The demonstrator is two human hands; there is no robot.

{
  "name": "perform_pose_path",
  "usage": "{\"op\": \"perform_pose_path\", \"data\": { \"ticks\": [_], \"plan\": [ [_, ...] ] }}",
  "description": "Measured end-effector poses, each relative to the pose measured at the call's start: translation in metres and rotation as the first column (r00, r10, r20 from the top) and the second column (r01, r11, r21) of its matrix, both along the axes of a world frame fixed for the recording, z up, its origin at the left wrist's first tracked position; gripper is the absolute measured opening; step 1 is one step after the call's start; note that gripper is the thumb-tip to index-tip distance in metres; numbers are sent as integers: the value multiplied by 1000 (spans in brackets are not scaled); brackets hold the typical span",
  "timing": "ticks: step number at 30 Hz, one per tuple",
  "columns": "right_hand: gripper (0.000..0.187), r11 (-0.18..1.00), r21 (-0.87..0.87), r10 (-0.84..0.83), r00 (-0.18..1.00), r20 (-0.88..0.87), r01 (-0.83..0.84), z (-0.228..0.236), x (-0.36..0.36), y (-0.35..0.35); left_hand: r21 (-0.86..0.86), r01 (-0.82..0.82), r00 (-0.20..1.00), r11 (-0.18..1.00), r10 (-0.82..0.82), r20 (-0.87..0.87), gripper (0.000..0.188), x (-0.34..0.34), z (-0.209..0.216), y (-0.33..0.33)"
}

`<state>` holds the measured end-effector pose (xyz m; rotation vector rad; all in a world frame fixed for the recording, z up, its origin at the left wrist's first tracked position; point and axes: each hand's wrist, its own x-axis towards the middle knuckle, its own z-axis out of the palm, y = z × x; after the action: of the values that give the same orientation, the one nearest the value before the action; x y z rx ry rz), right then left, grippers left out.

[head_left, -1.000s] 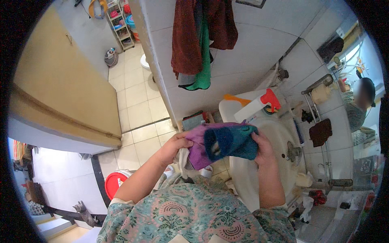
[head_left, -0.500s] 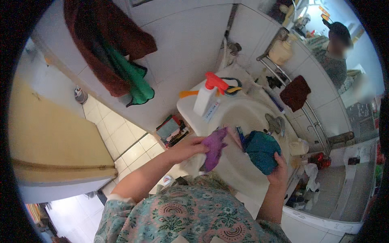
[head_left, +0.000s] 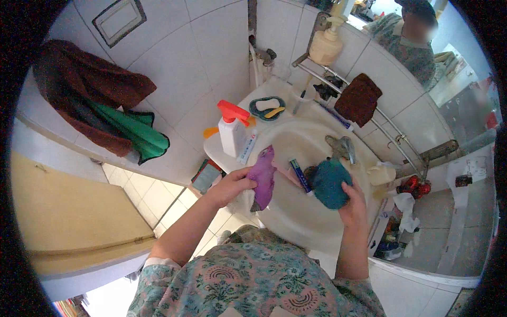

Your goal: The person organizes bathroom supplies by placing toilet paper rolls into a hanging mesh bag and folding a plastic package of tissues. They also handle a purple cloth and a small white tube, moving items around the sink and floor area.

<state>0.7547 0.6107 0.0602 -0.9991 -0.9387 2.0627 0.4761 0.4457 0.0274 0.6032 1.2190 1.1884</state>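
My left hand [head_left: 228,185] grips a purple cloth [head_left: 262,177] that hangs over the near left rim of a white washbasin [head_left: 311,222]. A bunched teal cloth [head_left: 330,182] is held in my right hand [head_left: 354,203] above the middle of the basin. The two cloths are apart. A small blue tube [head_left: 301,175] lies between them on the basin. The metal tap [head_left: 342,148] stands just beyond the teal cloth.
A white spray bottle with a red trigger [head_left: 232,132] and a soap dish [head_left: 267,107] stand on the basin's left edge. A brown cloth [head_left: 358,99] hangs on a rail at the back. Dark red and green towels [head_left: 105,105] hang on the tiled wall at left.
The two cloths were held together in front of me; now they are separated, purple in the left hand, teal in the right. The view has turned down toward the basin.
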Motion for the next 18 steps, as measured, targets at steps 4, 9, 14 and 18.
{"op": "perform_pose_path", "data": {
  "ticks": [4, 9, 14, 18],
  "plan": [
    [58, 977, 198, -75, 997, 2, 73, 0, -66, 41, -30, -86, 996, 996, 87, 24, 47, -11, 6, -36],
    [64, 934, 329, -237, 933, 270, 142, -27, -122, 52, -46, -195, 979, 980, 191, -75, 40, -18, 11, -79],
    [57, 841, -112, 540, 832, 128, -529, -41, -145, -66, -3, -183, 610, 983, 111, -785, 37, -5, 32, -106],
    [53, 635, -271, 674, 691, -264, -723, -29, -184, -133, -168, -106, -21, 980, -171, -985, 51, 27, 55, -114]
  ]
}}
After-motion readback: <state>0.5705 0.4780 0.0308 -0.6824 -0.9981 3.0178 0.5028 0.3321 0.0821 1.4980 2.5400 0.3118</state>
